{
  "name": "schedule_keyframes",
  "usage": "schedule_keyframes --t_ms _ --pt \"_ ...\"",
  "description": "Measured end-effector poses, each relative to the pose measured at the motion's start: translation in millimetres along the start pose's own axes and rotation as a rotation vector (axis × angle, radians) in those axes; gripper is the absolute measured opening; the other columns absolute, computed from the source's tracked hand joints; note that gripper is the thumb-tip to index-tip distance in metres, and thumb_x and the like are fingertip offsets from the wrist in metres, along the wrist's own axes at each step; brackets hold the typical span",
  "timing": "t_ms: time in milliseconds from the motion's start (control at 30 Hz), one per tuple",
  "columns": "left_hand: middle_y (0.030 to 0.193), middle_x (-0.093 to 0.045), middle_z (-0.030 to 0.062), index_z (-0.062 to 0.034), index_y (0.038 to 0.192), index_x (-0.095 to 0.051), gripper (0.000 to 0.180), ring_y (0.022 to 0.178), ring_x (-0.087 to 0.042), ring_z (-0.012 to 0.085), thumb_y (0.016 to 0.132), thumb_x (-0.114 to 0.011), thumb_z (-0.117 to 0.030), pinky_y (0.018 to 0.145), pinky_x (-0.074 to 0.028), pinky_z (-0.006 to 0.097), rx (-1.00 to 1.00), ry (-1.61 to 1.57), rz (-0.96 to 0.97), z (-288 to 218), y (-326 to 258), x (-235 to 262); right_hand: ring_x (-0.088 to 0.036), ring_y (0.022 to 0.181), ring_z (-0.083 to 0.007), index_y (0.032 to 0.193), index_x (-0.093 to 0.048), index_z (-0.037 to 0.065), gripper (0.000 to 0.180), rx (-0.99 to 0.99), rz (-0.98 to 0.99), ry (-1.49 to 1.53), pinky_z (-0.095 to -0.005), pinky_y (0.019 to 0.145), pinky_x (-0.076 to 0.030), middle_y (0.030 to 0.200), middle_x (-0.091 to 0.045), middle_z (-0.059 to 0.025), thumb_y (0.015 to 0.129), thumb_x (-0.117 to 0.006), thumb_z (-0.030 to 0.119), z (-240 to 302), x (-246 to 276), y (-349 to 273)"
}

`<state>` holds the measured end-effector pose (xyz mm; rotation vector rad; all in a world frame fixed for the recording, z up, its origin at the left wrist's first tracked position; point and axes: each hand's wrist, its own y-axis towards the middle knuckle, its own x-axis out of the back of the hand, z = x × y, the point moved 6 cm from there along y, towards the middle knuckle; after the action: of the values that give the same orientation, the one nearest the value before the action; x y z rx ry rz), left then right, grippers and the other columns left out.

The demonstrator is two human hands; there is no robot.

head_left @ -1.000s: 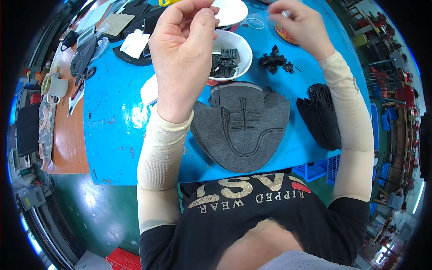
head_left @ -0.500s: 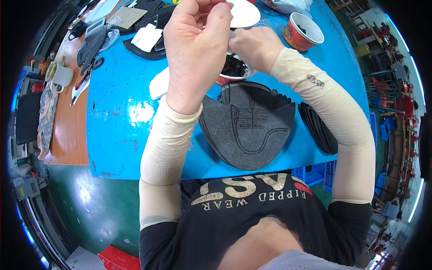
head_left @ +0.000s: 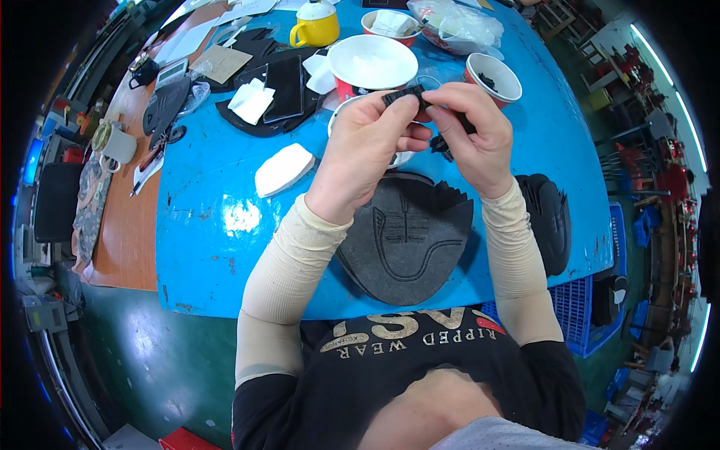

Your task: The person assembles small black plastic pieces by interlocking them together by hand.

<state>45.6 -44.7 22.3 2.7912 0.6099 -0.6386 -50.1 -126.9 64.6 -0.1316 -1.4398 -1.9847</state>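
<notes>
Over the blue table, my left hand (head_left: 358,146) pinches a small black ribbed strip (head_left: 403,95) between thumb and fingers. My right hand (head_left: 480,142) has its fingertips closed at the strip's other end. More small black pieces (head_left: 444,148) stick out from under the right hand's fingers. Beneath both hands lies a stack of dark grey shoe uppers (head_left: 405,247) with stitched-looking lines, its upper right edges fanned out. A bowl behind my left hand is mostly hidden.
Right of the stack are more black shoe pieces (head_left: 551,225). Beyond my hands stand a white bowl (head_left: 373,64), a paper tub (head_left: 495,75) with black bits, and a yellow mug (head_left: 315,24). A white pad (head_left: 285,169) and a phone (head_left: 285,88) lie left. A blue crate (head_left: 581,315) sits below the table.
Both hands have come down and nearer to me, and the right has moved right. The black strip now shows between them. The view has shifted, uncovering the mug and white bowl.
</notes>
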Motion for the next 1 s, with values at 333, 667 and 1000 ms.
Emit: schedule_keyframes --t_ms 333,667,1000 --pt "0.091 -0.062 0.0114 0.0034 0.103 -0.057 0.025 0.076 -0.061 0.0136 0.091 -0.049 -0.017 0.069 -0.052 0.025 0.112 -0.026 0.033 7.0 0.4 -5.7 -0.049 0.102 -0.024 0.109 -0.046 -0.006 0.03 -0.936 -0.262 1.446 -0.0388 0.091 -0.042 0.102 -0.051 -0.0152 0.08 -0.042 -0.005 -53.4 9.7 -28.5" --pt "0.095 -0.061 0.0144 0.0069 0.109 -0.053 0.029 0.077 -0.061 0.0145 0.09 -0.045 -0.014 0.07 -0.052 0.026 0.138 -0.013 0.009 7.4 0.4 -1.1 -0.061 0.082 -0.0112 0.105 -0.053 0.004 0.024 -0.795 -0.105 1.214 -0.0207 0.068 -0.052 0.087 -0.059 -0.0022 0.087 -0.058 0.019 -52.0 -5.1 -33.2" --pt "0.094 -0.062 0.0142 0.0064 0.109 -0.053 0.027 0.076 -0.061 0.0136 0.091 -0.046 -0.012 0.067 -0.053 0.025 0.049 0.005 -0.089 -1.3 4.3 6.3 -0.062 0.082 -0.0126 0.116 -0.05 0.0 0.029 -0.97 -0.165 1.269 -0.0227 0.068 -0.053 0.097 -0.06 -0.0103 0.089 -0.05 0.01 -43.9 -17.2 -34.5"
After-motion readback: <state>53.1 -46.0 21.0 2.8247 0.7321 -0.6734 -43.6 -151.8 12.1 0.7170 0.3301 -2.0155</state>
